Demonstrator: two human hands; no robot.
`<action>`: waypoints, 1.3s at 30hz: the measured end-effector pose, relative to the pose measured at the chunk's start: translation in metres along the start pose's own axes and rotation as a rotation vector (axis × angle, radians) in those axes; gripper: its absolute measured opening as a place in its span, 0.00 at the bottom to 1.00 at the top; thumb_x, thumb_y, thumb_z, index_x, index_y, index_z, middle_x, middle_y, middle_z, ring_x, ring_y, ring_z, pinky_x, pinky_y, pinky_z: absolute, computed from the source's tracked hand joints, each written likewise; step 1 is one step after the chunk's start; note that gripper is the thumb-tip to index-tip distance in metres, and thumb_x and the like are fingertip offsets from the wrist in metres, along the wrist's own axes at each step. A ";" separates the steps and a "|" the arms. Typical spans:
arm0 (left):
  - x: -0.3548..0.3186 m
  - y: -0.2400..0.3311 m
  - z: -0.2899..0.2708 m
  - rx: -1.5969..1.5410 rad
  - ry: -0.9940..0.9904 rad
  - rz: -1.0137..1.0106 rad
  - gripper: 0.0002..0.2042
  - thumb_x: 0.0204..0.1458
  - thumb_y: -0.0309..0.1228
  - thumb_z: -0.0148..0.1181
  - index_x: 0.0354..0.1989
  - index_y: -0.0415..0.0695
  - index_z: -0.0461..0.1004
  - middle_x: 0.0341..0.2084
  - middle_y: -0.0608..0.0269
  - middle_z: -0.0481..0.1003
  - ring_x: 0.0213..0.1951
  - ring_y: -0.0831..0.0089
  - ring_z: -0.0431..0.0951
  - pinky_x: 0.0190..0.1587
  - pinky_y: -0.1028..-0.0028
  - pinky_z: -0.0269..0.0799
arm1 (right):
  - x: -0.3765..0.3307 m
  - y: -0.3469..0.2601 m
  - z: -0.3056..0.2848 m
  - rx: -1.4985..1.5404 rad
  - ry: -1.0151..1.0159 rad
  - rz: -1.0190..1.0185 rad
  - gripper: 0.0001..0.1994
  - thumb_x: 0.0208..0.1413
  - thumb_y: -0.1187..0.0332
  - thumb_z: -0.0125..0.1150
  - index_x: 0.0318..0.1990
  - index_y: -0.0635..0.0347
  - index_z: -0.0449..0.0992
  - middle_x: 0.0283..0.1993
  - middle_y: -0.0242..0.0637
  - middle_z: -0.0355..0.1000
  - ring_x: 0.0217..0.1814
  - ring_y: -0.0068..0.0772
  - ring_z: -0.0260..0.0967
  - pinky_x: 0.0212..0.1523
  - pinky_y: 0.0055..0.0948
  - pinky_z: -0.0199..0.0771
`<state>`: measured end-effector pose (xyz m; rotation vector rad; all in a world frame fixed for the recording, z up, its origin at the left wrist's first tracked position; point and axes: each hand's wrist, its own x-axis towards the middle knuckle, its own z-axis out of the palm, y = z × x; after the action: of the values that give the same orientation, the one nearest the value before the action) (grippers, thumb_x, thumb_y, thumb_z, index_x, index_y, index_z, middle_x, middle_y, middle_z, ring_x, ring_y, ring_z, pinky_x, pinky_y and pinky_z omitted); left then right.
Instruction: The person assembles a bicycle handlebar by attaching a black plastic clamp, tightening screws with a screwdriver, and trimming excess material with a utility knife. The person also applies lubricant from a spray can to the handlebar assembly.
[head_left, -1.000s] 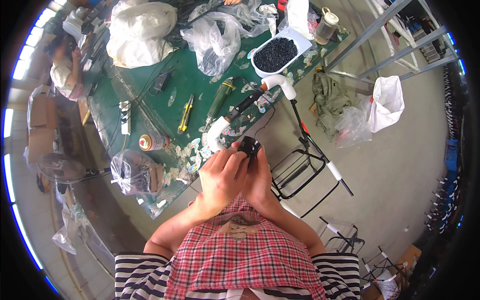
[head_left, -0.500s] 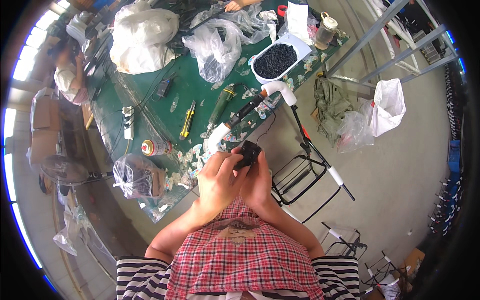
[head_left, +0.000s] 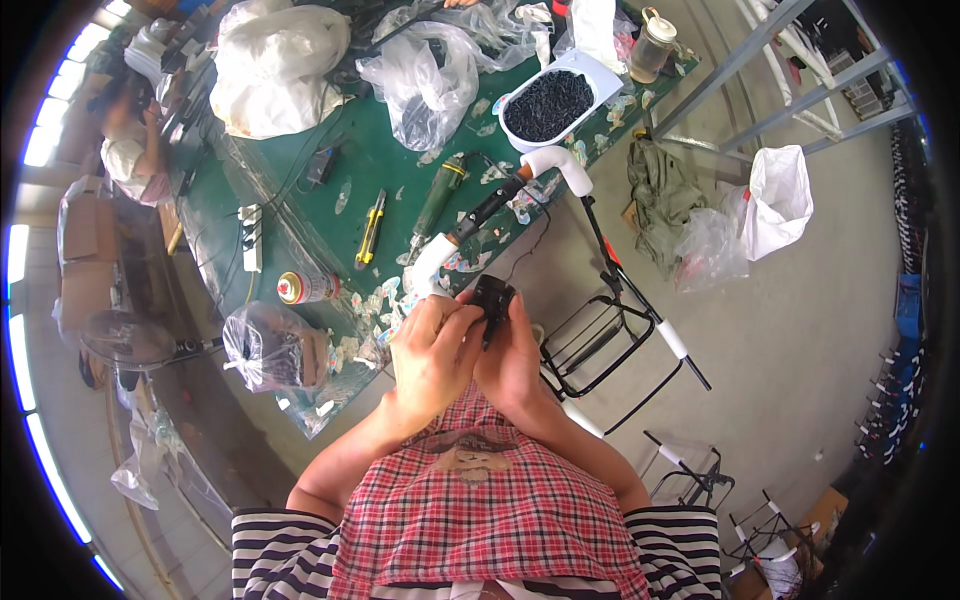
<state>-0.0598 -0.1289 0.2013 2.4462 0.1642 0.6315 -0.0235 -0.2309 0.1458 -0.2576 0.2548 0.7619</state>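
Note:
Both hands meet in front of my apron around a small black plastic part (head_left: 492, 298), perhaps a housing; its exact kind I cannot make out. My left hand (head_left: 432, 345) pinches its left side with curled fingers. Against its right side lies my right hand (head_left: 508, 352), thumb up and fingers partly hidden behind it. A thin black cable runs from near the part up to a handlebar (head_left: 487, 210) with white-wrapped curved ends, just beyond my hands. The handlebar belongs to a black folding frame (head_left: 600, 340) standing at the table's edge.
On the green table (head_left: 300, 210) lie a yellow utility knife (head_left: 371, 230), a green power tool (head_left: 436, 205), a spray can (head_left: 306, 288), a power strip (head_left: 250, 238) and plastic bags (head_left: 275, 70). A white tub of black screws or ties (head_left: 548, 106) stands farther back. A white sack (head_left: 779, 205) is on the floor.
The black part has turned to a more upright angle between my fingers. Both hands still hold it. The other person's hand at the top edge has mostly left the picture.

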 end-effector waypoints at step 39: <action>0.050 -0.179 0.112 -0.121 -0.222 -0.319 0.13 0.52 0.25 0.63 0.46 0.39 0.73 0.39 0.55 0.73 0.37 0.63 0.74 0.42 0.69 0.72 | 0.164 -0.014 -0.179 0.045 0.118 -0.219 0.20 0.66 0.63 0.53 0.59 0.66 0.65 0.53 0.44 0.72 0.57 0.36 0.69 0.62 0.36 0.70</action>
<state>0.0426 -0.0293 0.0378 2.2859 0.4032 0.2222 0.0769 -0.1926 -0.0724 -0.2830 0.3485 0.5246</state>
